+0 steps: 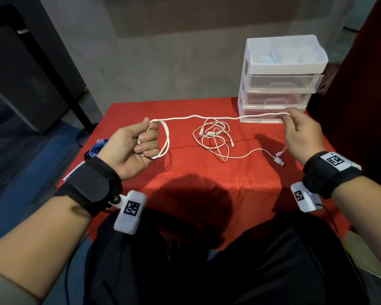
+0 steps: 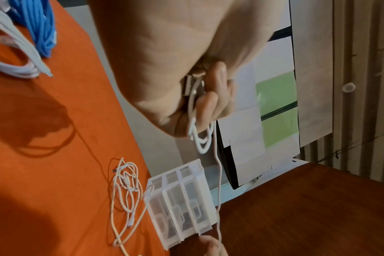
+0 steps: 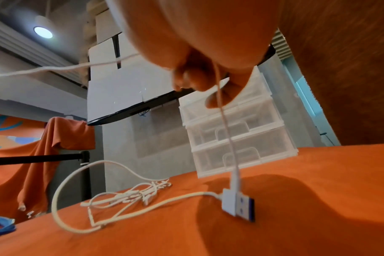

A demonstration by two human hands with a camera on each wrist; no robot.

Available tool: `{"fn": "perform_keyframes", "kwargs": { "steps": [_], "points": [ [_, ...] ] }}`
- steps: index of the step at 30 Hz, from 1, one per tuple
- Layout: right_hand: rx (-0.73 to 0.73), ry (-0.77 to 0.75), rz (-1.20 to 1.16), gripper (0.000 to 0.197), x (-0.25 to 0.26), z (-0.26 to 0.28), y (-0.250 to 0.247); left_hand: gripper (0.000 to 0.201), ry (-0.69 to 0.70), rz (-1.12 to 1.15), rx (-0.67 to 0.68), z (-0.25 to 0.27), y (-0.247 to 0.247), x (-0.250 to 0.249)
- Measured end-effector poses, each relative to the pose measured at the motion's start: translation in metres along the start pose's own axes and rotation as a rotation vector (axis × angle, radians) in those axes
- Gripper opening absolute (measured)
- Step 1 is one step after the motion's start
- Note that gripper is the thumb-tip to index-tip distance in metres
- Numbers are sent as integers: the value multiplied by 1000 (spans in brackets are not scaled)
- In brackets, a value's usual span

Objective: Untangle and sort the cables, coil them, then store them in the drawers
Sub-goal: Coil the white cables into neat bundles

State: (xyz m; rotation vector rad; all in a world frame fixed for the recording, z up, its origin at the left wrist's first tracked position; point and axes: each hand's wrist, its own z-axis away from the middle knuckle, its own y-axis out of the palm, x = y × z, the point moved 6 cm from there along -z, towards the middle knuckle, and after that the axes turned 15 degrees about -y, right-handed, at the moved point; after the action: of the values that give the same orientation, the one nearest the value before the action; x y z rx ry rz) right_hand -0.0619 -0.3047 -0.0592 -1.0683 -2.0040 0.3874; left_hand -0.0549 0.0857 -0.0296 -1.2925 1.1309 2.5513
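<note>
Both forearms reach forward, each wrist strapped in a black band. The left hand (image 1: 133, 148) at 9 o'clock is fisted, palm up, round white cable (image 1: 198, 117) loops. The right hand (image 1: 301, 133) at 3 o'clock, knuckles up, pinches that cable's other end.

We seem to be in a staged recording space: a small red-clothed table (image 1: 185, 172) against a bare grey concrete wall (image 1: 163, 51), a belt-barrier post (image 3: 85, 173) beside it, exposed ceiling ducting (image 3: 22, 45) overhead.
</note>
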Motion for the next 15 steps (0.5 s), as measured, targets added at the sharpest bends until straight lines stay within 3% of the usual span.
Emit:
{"fn": "perform_keyframes", "kwargs": {
  "steps": [3,7,10,12,15],
  "points": [
    [163,16,180,34,-6,-3,3,28,7,25,24,-2,5,2],
    [296,-76,233,22,9,3,4,24,20,55,0,-3,5,6],
    [412,-196,211,25,30,10,10,17,98,177,8,-4,6,1],
    [470,-326,222,37,49,18,14,19,196,325,-13,-4,3,-9],
    [613,-534,239,51,79,39,29,35,311,422,-126,-2,-8,-20]
  ]
}}
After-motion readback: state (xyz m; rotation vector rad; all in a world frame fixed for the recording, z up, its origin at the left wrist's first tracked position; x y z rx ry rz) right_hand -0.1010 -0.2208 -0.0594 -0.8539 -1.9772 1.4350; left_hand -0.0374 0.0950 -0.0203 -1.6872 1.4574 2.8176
